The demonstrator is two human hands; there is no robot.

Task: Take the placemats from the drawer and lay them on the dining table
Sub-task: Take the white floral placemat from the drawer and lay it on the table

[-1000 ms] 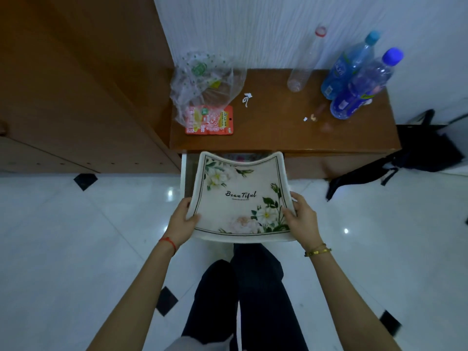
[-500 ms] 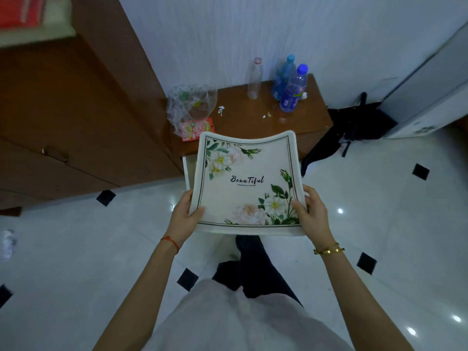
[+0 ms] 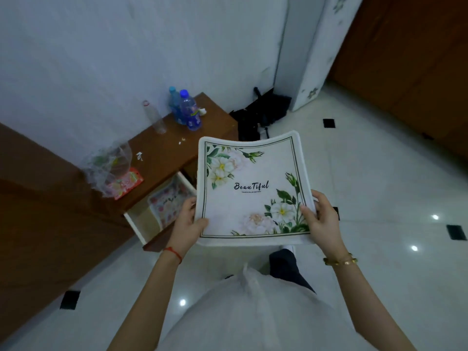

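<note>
I hold a white placemat [image 3: 253,188] printed with white flowers and the word "BeauTiful" in front of my chest, slightly sagging in the middle. My left hand [image 3: 188,224] grips its near left edge, thumb on top. My right hand [image 3: 321,219] grips its near right edge, thumb on the flower print. To the left, the drawer [image 3: 141,224] of the low wooden cabinet stands pulled out, and another flowered mat [image 3: 168,203] lies inside it. No dining table is in view.
On the cabinet top [image 3: 162,150] stand three plastic bottles [image 3: 186,112], a clear plastic bag [image 3: 109,168] and a red packet [image 3: 126,183]. A black bag [image 3: 260,115] lies on the tiled floor by the white wall. A white panel [image 3: 311,54] and wooden doors [image 3: 410,72] stand at the right.
I have stood up and turned right, away from the cabinet, carrying the placemat with both hands. The drawer now shows at my left, still pulled out.
</note>
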